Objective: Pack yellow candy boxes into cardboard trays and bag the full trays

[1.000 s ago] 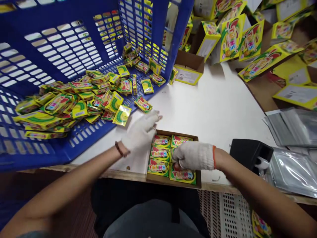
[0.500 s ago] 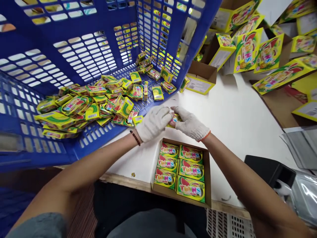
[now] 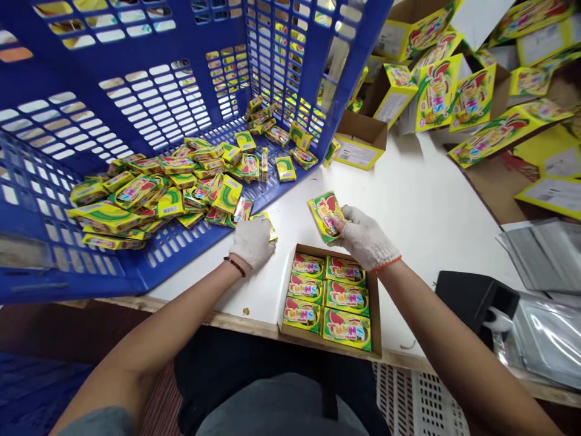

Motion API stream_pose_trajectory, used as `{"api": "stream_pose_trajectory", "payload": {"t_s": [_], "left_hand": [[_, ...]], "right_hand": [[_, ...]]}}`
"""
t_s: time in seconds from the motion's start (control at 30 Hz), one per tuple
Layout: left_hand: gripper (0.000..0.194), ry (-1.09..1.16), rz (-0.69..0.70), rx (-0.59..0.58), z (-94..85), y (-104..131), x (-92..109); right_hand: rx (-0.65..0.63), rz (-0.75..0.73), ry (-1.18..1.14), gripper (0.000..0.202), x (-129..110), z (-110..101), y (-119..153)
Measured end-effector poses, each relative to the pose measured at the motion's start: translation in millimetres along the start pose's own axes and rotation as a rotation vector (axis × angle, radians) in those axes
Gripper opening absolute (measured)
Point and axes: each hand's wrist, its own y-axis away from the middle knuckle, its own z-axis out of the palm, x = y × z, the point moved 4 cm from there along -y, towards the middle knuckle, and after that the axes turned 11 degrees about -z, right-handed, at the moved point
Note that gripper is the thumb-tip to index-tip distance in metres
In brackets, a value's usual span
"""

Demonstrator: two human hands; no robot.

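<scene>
My right hand (image 3: 365,236), in a white knit glove, grips a small TWINS box (image 3: 325,216) above the white table. My gloved left hand (image 3: 254,243) is closed on a yellow box (image 3: 267,224) at the edge of the blue crate (image 3: 190,254); its fingertips are partly hidden. Many small yellow-green boxes (image 3: 136,192) lie heaped inside the crate, which is tipped on its side. Near the table's front edge, an open carton (image 3: 381,315) holds two columns of small TWINS boxes (image 3: 347,298), faces up.
Open yellow display cartons (image 3: 438,94) are piled at the back right, one brown-sided carton (image 3: 361,145) beside the crate. On the right stand a black tape dispenser (image 3: 474,309) and clear plastic packs (image 3: 549,339). The wooden table edge (image 3: 245,325) runs in front of me.
My hands have moved apart. The right one now shows the TWINS box clearly above the carton, while the left has gone left and down to the yellow box by the crate.
</scene>
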Motion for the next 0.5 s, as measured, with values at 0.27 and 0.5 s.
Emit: {"api": "stream_pose_trajectory", "payload": {"t_s": [0.27, 0.5], "left_hand": [[0.023, 0.822, -0.095, 0.028, -29.3, 1, -16], [0.043, 1.172, 0.061, 0.057, -15.9, 4, -25]], "right_hand": [[-0.170, -0.245, 0.447, 0.023, -21, 25, 20], [-0.426, -0.439, 0.939, 0.023, -30, 59, -30]]}}
